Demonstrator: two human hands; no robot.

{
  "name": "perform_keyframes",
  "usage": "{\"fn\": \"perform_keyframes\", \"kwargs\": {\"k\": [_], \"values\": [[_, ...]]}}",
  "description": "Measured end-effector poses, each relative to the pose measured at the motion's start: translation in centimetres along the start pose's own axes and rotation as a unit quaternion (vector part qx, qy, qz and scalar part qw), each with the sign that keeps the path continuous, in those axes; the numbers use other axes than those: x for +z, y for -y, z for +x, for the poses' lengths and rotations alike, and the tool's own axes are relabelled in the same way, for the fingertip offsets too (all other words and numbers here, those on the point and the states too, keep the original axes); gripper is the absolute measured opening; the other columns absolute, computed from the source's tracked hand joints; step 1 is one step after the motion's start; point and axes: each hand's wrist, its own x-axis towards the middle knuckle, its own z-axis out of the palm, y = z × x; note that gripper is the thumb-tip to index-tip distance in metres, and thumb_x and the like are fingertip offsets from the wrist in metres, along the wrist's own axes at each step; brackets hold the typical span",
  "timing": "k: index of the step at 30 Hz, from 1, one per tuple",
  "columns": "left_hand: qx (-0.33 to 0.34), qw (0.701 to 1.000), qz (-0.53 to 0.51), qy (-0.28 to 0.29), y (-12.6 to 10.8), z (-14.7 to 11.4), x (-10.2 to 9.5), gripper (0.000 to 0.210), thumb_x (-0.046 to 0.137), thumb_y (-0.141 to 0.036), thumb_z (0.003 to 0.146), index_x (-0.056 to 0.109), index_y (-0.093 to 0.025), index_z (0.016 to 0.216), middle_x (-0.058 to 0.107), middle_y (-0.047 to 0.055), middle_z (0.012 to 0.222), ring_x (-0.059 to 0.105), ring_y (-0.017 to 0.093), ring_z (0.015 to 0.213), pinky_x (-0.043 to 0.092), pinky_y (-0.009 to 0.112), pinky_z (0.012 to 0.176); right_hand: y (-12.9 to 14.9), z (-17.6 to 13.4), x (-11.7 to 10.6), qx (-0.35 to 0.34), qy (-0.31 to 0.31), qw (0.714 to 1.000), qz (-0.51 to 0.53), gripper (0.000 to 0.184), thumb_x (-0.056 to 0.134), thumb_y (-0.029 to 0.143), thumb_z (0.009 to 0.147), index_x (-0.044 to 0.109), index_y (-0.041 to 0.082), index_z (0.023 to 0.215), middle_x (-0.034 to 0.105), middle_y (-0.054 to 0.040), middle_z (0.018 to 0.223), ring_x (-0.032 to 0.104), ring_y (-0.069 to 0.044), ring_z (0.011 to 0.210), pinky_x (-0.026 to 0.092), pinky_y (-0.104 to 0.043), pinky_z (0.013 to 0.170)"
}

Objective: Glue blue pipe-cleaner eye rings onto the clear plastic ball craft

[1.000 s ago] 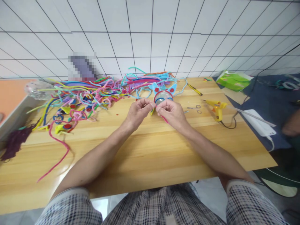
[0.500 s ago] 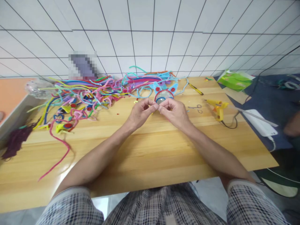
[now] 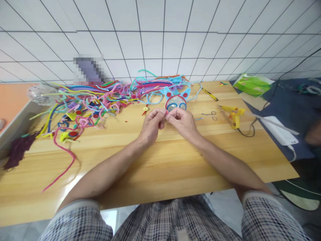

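both the left hand [image 3: 152, 125] and right hand [image 3: 182, 121] pinch a small pink pipe-cleaner piece [image 3: 167, 113] mid-desk, just before the blue cat-eared ornament [image 3: 176, 100]; it looks partly built, with many loose pipe cleaners [image 3: 95, 98] unused along the far edge.

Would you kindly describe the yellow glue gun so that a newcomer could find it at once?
Start at the wooden table and look to the side of the right hand, toward the dark blue mat. The glue gun lies near that edge, beside small scissors. It is the only yellow pistol-shaped tool, with a black cord trailing from it.
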Motion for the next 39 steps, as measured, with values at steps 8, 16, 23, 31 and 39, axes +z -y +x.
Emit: {"fn": "perform_keyframes", "kwargs": {"k": [8,16,23,31,39], "values": [[0.057,0.981,0.167,0.079,-2.9,2.2,-1.9,0.055,0.112,-0.060,0.067,0.075,-0.019,0.073,0.058,-0.004,0.063,0.039,0.008,0.057,0.027,0.026,0.054,0.9,0.6,-1.8,-0.034,-0.004,0.998,-0.059,0.023,0.080,0.033,0.093,0.065,0.026,0.077,0.069,0.0023,0.071,0.056,-0.015,0.065,0.044,-0.031,0.066],[0.047,0.998,0.024,-0.035,1.0,0.4,-0.2,0.055,0.105,-0.062,0.074,0.069,-0.021,0.078,0.053,-0.006,0.063,0.038,0.008,0.053,0.029,0.024,0.051,-0.6,-0.3,1.0,-0.026,-0.027,0.999,-0.018,0.023,0.073,0.038,0.095,0.061,0.027,0.079,0.068,0.0028,0.071,0.056,-0.015,0.066,0.046,-0.032,0.067],[0.037,0.996,0.079,0.021,0.2,1.4,-1.2,0.057,0.091,-0.076,0.087,0.073,-0.022,0.082,0.056,-0.003,0.061,0.046,0.011,0.055,0.033,0.026,0.053,-0.1,0.4,-0.1,0.002,-0.012,0.999,-0.047,0.021,0.075,0.031,0.093,0.064,0.026,0.077,0.067,0.0038,0.070,0.055,-0.015,0.064,0.044,-0.032,0.067],[0.062,0.975,0.195,0.082,-2.5,2.6,-2.4,0.047,0.106,-0.057,0.072,0.078,-0.020,0.077,0.068,-0.001,0.070,0.044,0.009,0.059,0.031,0.026,0.056,0.7,0.6,-1.3,-0.032,-0.011,0.995,-0.091,0.021,0.076,0.026,0.093,0.064,0.026,0.076,0.067,0.0030,0.070,0.054,-0.016,0.065,0.045,-0.033,0.069],[-0.050,0.998,-0.018,-0.032,0.1,0.3,0.1,0.043,0.105,-0.046,0.076,0.070,-0.021,0.077,0.052,-0.008,0.061,0.038,0.006,0.050,0.031,0.023,0.052,-0.4,0.0,0.6,-0.009,-0.021,1.000,-0.021,0.027,0.076,0.040,0.095,0.061,0.027,0.076,0.066,0.0030,0.069,0.055,-0.015,0.066,0.045,-0.031,0.067]]}}
